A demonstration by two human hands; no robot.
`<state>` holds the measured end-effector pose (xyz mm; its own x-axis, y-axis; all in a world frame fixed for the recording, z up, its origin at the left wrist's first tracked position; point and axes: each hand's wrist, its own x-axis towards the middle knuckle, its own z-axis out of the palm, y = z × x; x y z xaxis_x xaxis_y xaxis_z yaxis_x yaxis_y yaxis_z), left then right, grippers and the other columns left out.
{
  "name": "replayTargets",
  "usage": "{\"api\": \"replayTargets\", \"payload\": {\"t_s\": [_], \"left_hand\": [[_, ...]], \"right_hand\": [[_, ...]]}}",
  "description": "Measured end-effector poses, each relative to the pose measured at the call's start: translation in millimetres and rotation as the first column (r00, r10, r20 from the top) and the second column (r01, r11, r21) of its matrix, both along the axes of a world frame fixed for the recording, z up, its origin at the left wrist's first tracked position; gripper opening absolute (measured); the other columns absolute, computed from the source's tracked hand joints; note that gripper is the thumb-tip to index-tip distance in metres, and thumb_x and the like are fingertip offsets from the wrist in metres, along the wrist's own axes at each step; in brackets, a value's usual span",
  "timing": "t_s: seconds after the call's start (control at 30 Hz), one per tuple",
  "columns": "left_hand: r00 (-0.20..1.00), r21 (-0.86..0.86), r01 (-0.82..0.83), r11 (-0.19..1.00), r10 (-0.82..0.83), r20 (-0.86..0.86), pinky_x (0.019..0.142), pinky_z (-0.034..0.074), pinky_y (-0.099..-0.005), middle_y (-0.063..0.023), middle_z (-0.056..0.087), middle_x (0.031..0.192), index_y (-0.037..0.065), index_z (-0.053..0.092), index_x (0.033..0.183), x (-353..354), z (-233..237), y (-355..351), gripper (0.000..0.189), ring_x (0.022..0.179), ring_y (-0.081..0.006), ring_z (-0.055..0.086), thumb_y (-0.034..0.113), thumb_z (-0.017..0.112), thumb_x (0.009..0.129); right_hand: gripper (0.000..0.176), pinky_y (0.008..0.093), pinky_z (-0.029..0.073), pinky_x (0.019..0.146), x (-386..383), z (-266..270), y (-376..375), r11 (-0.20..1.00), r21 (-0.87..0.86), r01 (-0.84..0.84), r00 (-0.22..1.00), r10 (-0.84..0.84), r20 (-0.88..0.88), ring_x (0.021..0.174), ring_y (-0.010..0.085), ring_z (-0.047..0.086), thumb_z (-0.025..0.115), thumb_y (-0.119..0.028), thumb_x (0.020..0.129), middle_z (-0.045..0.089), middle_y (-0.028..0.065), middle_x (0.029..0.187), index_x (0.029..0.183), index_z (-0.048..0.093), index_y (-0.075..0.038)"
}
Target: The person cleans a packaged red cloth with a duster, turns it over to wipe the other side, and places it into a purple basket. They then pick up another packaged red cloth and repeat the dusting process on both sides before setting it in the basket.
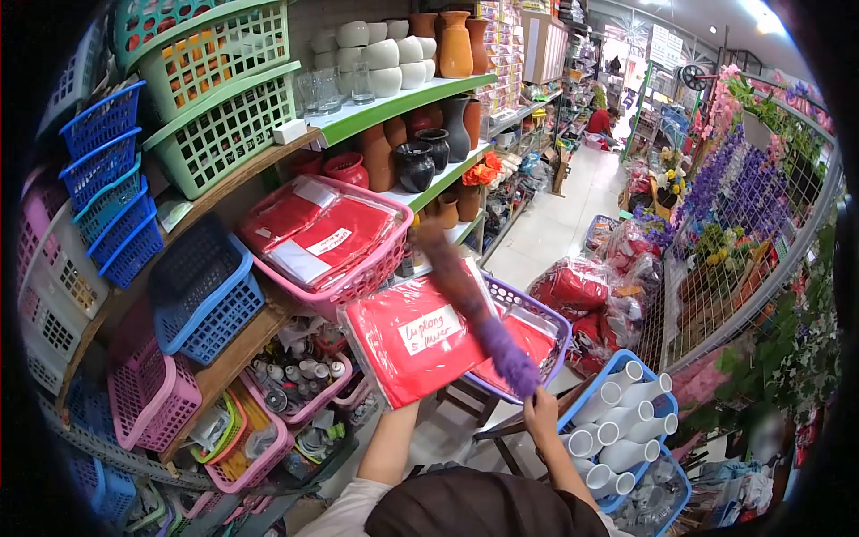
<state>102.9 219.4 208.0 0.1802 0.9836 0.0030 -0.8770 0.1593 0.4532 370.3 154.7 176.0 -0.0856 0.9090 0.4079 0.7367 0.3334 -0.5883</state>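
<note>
A flat red packet in clear plastic (407,345), with a handwritten white label, lies over my left hand and forearm (394,425); the left fingers are hidden beneath it. My right hand (540,413) is closed round the lower end of a duster (510,358), purple near the hand and brown and blurred toward its upper end. The duster crosses in front of the packet. Behind them a purple basket (562,333) holds more red packets. To the upper left, a pink basket (404,234) is filled with red packets bearing white labels.
Shelves with vases (456,45) and stacked baskets (224,80) line the left. A blue basket of white vases (662,374) stands at the lower right, near bagged red goods (573,285) and a wire rack of flowers (761,233). A person in red (600,123) is far down the aisle.
</note>
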Motion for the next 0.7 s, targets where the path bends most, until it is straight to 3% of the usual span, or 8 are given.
{"api": "replayTargets", "payload": {"t_s": [0.13, 0.2, 0.27, 0.37, 0.47, 0.53, 0.63, 0.7], "left_hand": [[1.000, -0.003, -0.009, 1.000, 0.009, -0.006, 0.097, 0.035, -0.0410, -0.0094, 0.042, 0.129, 0.013, 0.034, 0.132, 0, 2, -3, 0.053, 0.116, -0.0236, 0.042, 0.044, 0.037, 0.088], [1.000, -0.005, -0.011, 1.000, 0.011, -0.009, 0.097, 0.035, -0.0410, -0.0094, 0.042, 0.129, 0.013, 0.034, 0.131, 4, -2, -10, 0.053, 0.116, -0.0236, 0.042, 0.044, 0.037, 0.088], [1.000, -0.007, -0.015, 1.000, 0.015, -0.015, 0.097, 0.035, -0.0409, -0.0094, 0.042, 0.128, 0.013, 0.034, 0.131, -6, -6, -19, 0.053, 0.116, -0.0235, 0.043, 0.044, 0.037, 0.088], [1.000, -0.010, -0.019, 1.000, 0.018, -0.023, 0.097, 0.035, -0.0408, -0.0094, 0.042, 0.128, 0.013, 0.034, 0.131, 1, 1, -19, 0.053, 0.116, -0.0234, 0.043, 0.044, 0.037, 0.089], [0.999, -0.016, -0.025, 1.000, 0.024, -0.023, 0.097, 0.035, -0.0406, -0.0094, 0.042, 0.128, 0.013, 0.034, 0.131, -4, 7, -17, 0.053, 0.116, -0.0233, 0.043, 0.043, 0.037, 0.089], [0.999, -0.022, -0.030, 0.999, 0.029, -0.026, 0.097, 0.035, -0.0406, -0.0094, 0.042, 0.128, 0.012, 0.034, 0.131, -5, 4, -13, 0.053, 0.116, -0.0232, 0.043, 0.043, 0.037, 0.089], [0.999, -0.027, -0.030, 0.999, 0.029, -0.031, 0.097, 0.035, -0.0405, -0.0094, 0.043, 0.128, 0.012, 0.034, 0.131, -9, 0, -19, 0.052, 0.116, -0.0231, 0.043, 0.043, 0.037, 0.089], [0.999, -0.029, -0.035, 0.999, 0.034, -0.036, 0.097, 0.035, -0.0404, -0.0093, 0.043, 0.128, 0.012, 0.034, 0.131, -17, 3, -18, 0.052, 0.116, -0.0231, 0.043, 0.043, 0.036, 0.089]], "right_hand": [[0.012, 0.0436, 0.041, 0.052, -6, -3, -2, 0.984, -0.066, 0.164, 0.982, -0.169, -0.083, 0.058, 0.0382, 0.054, 0.056, -0.008, 0.069, 0.052, 0.0207, 0.061, 0.073, 0.049, 0.000], [0.011, 0.0434, 0.042, 0.052, -11, 8, -15, 0.984, -0.022, -0.175, 0.983, 0.176, 0.046, 0.058, 0.0366, 0.054, 0.057, -0.010, 0.068, 0.053, 0.0190, 0.061, 0.072, 0.050, -0.002], [0.013, 0.0432, 0.043, 0.052, -14, 14, -18, 0.962, 0.040, -0.271, 0.960, 0.267, 0.087, 0.057, 0.0352, 0.055, 0.059, -0.011, 0.067, 0.054, 0.0174, 0.062, 0.074, 0.052, -0.004], [0.015, 0.0428, 0.043, 0.052, -12, 5, -10, 0.983, 0.068, -0.171, 0.984, 0.166, 0.064, 0.058, 0.0347, 0.056, 0.059, -0.012, 0.067, 0.054, 0.0171, 0.062, 0.079, 0.053, -0.004], [0.016, 0.0448, 0.042, 0.053, -11, -3, 7, 0.970, -0.105, 0.218, 0.968, -0.229, -0.106, 0.058, 0.0375, 0.055, 0.059, -0.013, 0.069, 0.053, 0.0195, 0.061, 0.078, 0.051, -0.002], [0.017, 0.0460, 0.041, 0.053, -12, -3, 5, 0.974, -0.125, 0.191, 0.967, -0.208, -0.144, 0.059, 0.0392, 0.054, 0.058, -0.014, 0.071, 0.053, 0.0204, 0.060, 0.077, 0.050, -0.001], [0.013, 0.0437, 0.041, 0.053, -16, 3, -11, 0.967, -0.023, -0.253, 0.965, 0.254, 0.058, 0.057, 0.0360, 0.054, 0.056, -0.013, 0.069, 0.050, 0.0181, 0.058, 0.074, 0.051, -0.003], [0.014, 0.0432, 0.041, 0.053, -22, 17, -14, 0.957, 0.032, -0.288, 0.952, 0.283, 0.113, 0.057, 0.0351, 0.054, 0.057, -0.014, 0.068, 0.050, 0.0173, 0.057, 0.075, 0.051, -0.003]]}}
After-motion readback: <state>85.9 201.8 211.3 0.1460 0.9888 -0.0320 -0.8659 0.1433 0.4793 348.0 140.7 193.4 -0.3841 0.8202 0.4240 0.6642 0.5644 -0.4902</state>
